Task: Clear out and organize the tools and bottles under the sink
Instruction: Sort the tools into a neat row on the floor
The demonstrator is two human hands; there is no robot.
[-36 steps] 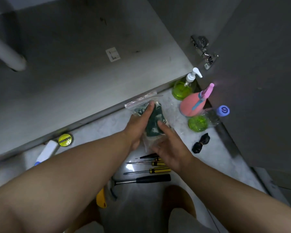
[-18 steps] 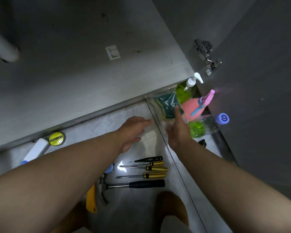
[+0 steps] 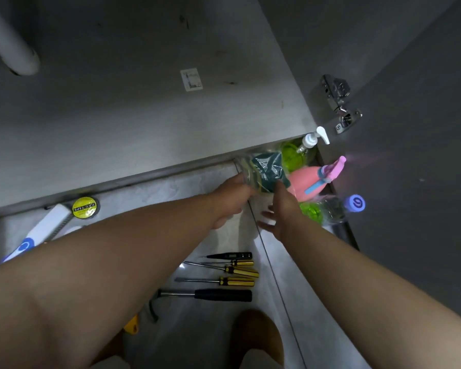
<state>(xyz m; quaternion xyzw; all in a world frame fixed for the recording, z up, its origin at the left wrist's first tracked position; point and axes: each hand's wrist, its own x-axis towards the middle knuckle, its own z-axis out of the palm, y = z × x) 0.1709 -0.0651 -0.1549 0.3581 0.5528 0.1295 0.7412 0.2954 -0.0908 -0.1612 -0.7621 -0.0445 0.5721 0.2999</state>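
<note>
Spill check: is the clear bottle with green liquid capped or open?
Capped. A blue cap sits on the neck of the clear bottle.

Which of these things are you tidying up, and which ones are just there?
Part of the job: plastic bag in the left hand, right hand touching it, green pump bottle, pink spray bottle, blue-capped bottle, screwdrivers, hammer, tape roll.

Just there: door hinge, white pipe, sticker.
</note>
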